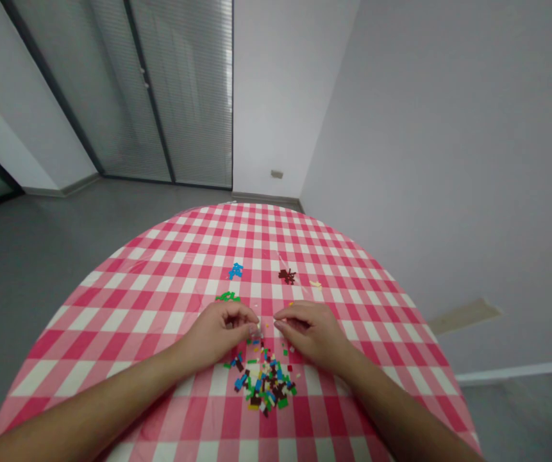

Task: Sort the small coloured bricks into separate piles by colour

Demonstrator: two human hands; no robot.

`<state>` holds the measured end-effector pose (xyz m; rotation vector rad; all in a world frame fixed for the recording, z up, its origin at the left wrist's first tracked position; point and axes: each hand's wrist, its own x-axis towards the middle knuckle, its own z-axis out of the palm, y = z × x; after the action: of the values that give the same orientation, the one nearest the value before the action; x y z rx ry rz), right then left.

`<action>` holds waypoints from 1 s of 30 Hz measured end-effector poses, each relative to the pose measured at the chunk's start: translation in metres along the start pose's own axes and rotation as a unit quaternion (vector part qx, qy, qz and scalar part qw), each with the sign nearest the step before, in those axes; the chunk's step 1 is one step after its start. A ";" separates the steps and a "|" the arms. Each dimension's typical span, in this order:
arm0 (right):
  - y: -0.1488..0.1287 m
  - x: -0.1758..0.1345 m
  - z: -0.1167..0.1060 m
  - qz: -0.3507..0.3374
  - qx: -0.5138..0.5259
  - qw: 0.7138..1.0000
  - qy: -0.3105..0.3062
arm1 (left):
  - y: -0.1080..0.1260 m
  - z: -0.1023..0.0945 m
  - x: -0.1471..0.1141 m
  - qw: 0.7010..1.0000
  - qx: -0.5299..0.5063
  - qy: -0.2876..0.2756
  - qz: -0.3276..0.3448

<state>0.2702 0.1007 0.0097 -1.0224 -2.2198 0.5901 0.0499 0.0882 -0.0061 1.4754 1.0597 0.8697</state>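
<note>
A mixed pile of small toy bricks [268, 383] in brown, green, blue, white, yellow and red lies on the table close to me. Just beyond it, my left hand [224, 330] is closed in a pinch, with small pale pieces by its fingertips. Facing it across a narrow gap, my right hand [311, 330] also has thumb and forefinger drawn together. What either pinch holds is too small to make out. Green bricks [228, 296] form a little heap behind my left hand. A bit of yellow [291, 304] shows past my right hand, mostly hidden.
Farther back are a blue heap [236, 271], a dark brown heap [286, 276] and a few cream pieces [315, 283]. A red and white checked cloth [256, 231] covers the round table. Walls and a glass partition with blinds [189, 96] stand beyond.
</note>
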 end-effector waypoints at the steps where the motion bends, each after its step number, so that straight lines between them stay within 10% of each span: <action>1: -0.003 -0.001 0.004 -0.007 0.008 1.000 0.003 | -0.001 0.001 0.001 1.000 -0.006 0.006 0.004; 30: -0.006 -0.002 0.018 -0.047 0.039 0.998 0.002 | -0.007 0.005 0.000 0.997 -0.078 -0.025 0.002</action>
<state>0.2559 0.0934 0.0003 -0.8751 -2.2099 0.6275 0.0536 0.0871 -0.0141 1.3633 0.9303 0.8934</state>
